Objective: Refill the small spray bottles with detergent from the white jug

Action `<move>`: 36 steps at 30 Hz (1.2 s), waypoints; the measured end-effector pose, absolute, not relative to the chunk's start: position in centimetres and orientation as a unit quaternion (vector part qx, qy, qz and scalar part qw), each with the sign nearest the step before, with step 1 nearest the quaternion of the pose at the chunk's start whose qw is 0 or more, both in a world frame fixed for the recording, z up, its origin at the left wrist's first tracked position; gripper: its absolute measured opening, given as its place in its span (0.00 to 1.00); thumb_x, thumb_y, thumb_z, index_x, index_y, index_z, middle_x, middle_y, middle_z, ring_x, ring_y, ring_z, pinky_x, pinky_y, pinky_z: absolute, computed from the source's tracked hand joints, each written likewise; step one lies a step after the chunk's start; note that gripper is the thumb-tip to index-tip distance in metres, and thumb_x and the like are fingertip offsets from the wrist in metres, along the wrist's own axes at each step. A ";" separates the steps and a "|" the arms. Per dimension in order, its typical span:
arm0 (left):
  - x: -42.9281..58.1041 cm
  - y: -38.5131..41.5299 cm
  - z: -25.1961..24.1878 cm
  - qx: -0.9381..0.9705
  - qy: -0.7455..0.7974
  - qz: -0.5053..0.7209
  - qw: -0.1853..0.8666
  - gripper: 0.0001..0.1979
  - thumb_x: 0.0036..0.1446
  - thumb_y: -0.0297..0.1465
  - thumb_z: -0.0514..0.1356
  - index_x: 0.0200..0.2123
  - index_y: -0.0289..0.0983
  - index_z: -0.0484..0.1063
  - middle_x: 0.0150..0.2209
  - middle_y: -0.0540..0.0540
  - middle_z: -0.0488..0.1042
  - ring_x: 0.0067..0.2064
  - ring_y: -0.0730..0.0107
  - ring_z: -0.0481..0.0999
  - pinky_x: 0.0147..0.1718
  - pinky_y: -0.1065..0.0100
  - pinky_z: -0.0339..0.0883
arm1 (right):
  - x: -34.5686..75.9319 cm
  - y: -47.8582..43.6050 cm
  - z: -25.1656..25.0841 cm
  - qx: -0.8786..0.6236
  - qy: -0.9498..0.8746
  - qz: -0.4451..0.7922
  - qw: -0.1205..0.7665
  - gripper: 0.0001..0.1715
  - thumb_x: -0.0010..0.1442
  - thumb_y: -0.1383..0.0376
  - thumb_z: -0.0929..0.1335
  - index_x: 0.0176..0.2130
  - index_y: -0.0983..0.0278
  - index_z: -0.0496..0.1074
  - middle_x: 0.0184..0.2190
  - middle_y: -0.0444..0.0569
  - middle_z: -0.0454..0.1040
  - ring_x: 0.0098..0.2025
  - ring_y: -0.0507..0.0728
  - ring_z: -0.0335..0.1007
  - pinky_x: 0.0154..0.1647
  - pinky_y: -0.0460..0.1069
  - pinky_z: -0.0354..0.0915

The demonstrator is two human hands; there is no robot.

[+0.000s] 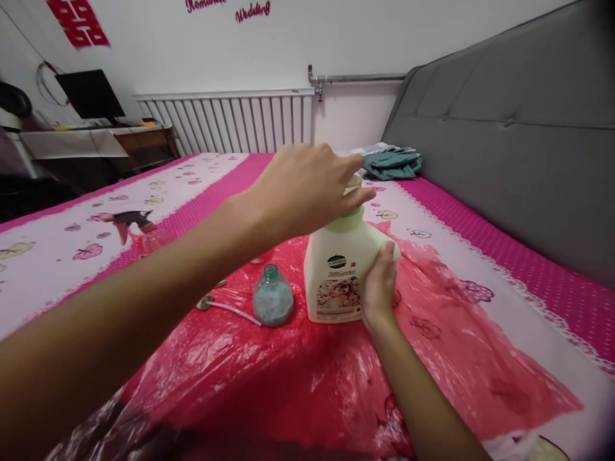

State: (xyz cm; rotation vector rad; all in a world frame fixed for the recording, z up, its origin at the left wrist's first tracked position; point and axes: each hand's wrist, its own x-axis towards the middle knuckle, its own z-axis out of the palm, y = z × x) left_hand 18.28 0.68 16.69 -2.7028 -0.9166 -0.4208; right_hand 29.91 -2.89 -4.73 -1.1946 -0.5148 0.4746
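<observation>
The right hand (379, 285) clasped the cream bottle (336, 269), upright mid-way on the red plastic (432, 346). The left hand (307, 186) covered its green cap (353, 221), grip unclear. A small jar (272, 298) stood just beside, and the bed (504, 256) lay open rightward.

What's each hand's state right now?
Left hand: open, over the pale green plastic cap.
Right hand: closed on the cream plastic bottle.

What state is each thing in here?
bottle: upright, held.
small bottle: upright, uncapped, pale grains inside.
spoon: lying flat.
sheet: spread, crumpled.
clothes: heaped.
left hand: fingers over bottle top.
right hand: gripping bottle side.
</observation>
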 end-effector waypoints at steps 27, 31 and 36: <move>19.1 5.0 14.9 -0.968 -0.160 -0.188 0.048 0.18 0.61 0.45 0.54 0.28 0.38 0.69 0.20 0.52 0.58 0.25 0.78 0.49 0.33 0.65 0.43 | 30.0 -2.5 -5.0 -0.540 -0.220 0.224 0.781 0.41 0.61 0.30 0.59 0.39 0.62 0.74 0.36 0.52 0.81 0.40 0.63 0.79 0.42 0.57 0.73; 19.0 5.2 14.7 -0.971 -0.131 -0.197 0.029 0.19 0.62 0.45 0.54 0.27 0.37 0.65 0.21 0.53 0.56 0.25 0.80 0.50 0.32 0.66 0.42 | 30.0 -2.6 -5.2 -0.536 -0.219 0.224 0.784 0.42 0.61 0.30 0.59 0.39 0.63 0.74 0.37 0.53 0.81 0.41 0.63 0.79 0.43 0.57 0.73; 19.0 5.1 14.6 -0.973 -0.129 -0.192 0.025 0.18 0.62 0.45 0.55 0.28 0.36 0.65 0.23 0.53 0.60 0.27 0.81 0.51 0.33 0.67 0.42 | 29.9 -2.5 -5.6 -0.536 -0.232 0.220 0.781 0.42 0.63 0.31 0.58 0.40 0.63 0.74 0.39 0.54 0.82 0.42 0.64 0.80 0.43 0.58 0.74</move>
